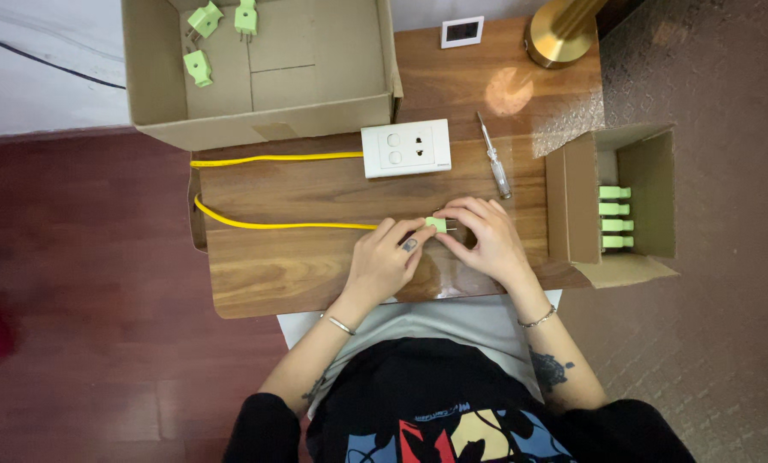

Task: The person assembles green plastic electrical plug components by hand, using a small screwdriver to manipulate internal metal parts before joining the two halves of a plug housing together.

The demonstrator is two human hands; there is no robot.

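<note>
Together our left hand (pixel 384 257) and right hand (pixel 482 233) pinch the green plug (pixel 436 225) on the yellow cable (pixel 272 225); fitting underway, steady alignment needed.

Small light-green plug (pixel 436 224) on a yellow cable (pixel 272 225), lying flat on the table.

The fingers (pixel 418 233) of both hands cover most of the green plug (pixel 436 224), hiding where the yellow cable (pixel 272 225) joins it. The brass lamp base (pixel 560 34) and the far cardboard box (pixel 349 111) are cut by the top edge. The right-hand box wall (pixel 570 206) hides part of the green plugs (pixel 614 217) inside.
</note>
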